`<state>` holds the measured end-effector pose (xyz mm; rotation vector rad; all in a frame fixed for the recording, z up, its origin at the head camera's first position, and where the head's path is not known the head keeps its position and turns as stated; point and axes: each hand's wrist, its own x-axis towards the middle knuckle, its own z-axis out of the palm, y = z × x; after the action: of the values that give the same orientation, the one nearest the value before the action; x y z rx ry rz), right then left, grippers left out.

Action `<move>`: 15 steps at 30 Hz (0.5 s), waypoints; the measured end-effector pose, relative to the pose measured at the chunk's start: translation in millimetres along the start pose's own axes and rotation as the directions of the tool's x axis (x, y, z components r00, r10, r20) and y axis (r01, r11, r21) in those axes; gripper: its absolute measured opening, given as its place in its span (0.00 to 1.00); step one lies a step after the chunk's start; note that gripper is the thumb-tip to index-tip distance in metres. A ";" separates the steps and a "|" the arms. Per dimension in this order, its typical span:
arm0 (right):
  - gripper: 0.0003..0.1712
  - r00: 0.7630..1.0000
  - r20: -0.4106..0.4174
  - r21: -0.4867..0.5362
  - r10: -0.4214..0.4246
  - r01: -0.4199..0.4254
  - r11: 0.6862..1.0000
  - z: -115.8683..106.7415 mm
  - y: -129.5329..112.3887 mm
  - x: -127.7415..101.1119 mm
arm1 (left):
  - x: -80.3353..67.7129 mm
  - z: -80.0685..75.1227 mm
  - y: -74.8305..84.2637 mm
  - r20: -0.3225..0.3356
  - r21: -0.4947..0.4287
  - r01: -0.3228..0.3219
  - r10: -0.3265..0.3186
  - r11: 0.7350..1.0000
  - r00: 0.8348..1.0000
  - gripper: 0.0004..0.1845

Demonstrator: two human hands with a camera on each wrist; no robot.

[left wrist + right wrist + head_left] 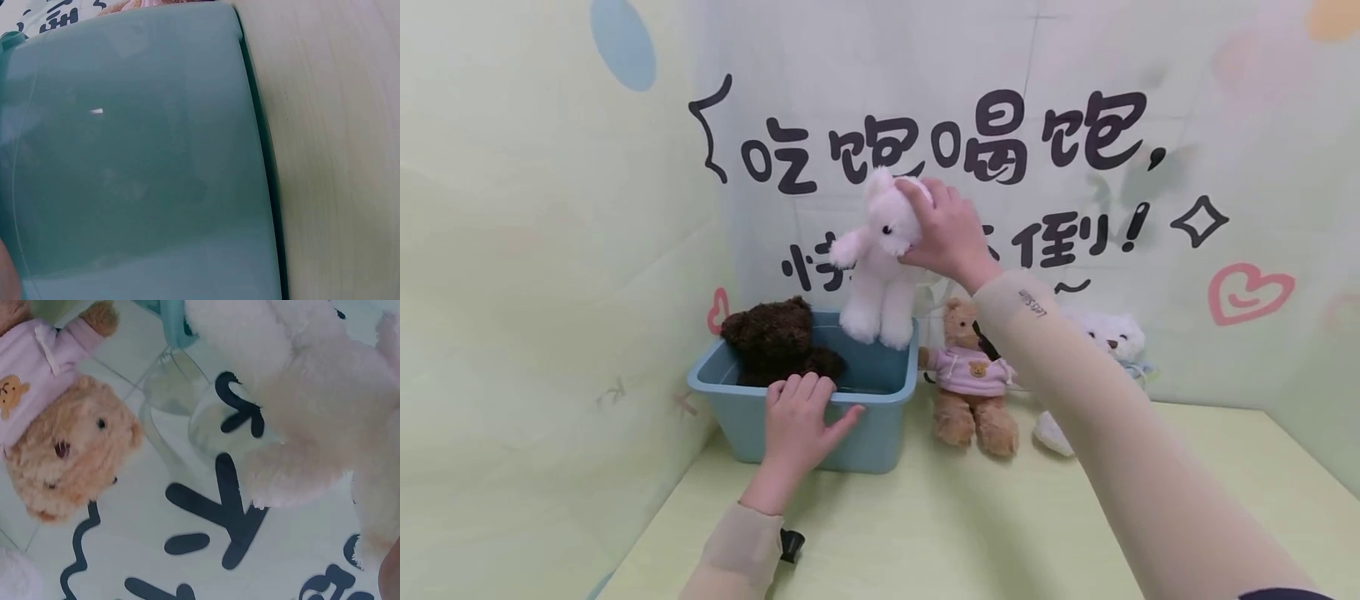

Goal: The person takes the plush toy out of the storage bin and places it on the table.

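My right hand [942, 229] grips a white plush bear [880, 258] by its head and holds it in the air over the right end of a blue plastic tub [865, 442]. The right wrist view shows the bear's white body [306, 406] up close. A dark brown plush bear [778, 342] sits inside the tub at its left. My left hand [801, 425] rests on the tub's near rim, fingers curled over the edge, thumb spread against the front wall. The left wrist view is filled by the tub's blue wall [137, 156].
A tan bear in a lilac hoodie [972, 379] [56, 431] sits to the right of the tub. Behind my right forearm a white bear [1108, 342] leans on the back wall. The light green tabletop [962, 533] runs toward me. Printed walls close in the left and back.
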<state>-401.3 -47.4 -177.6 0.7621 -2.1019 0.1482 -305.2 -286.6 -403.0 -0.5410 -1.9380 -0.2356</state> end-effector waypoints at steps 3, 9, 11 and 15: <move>0.54 0.999 -0.036 0.008 0.001 -0.001 1.000 -14.6 8.3 2.8 | 0.3 2.3 -0.4 -0.001 -0.004 0.005 -0.005 1.000 1.000 0.33; 0.54 0.996 -0.080 -0.008 0.033 -0.033 0.999 -43.2 25.3 5.0 | 0.3 6.3 -3.5 -0.023 -0.003 0.000 0.000 1.000 1.000 0.34; 0.53 0.994 -0.100 -0.022 0.044 -0.046 0.999 -52.3 31.1 3.5 | 0.4 7.2 -3.7 -0.015 -0.009 0.000 0.000 1.000 1.000 0.34; 0.51 0.990 -0.126 -0.028 0.057 -0.061 0.998 -68.4 42.8 -1.8 | 0.5 7.9 -2.4 -0.002 -0.014 0.009 -0.009 1.000 1.000 0.35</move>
<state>-377.1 13.1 -129.9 0.6546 -2.0044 0.1892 -312.9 -285.5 -405.7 -0.5415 -1.9388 -0.2553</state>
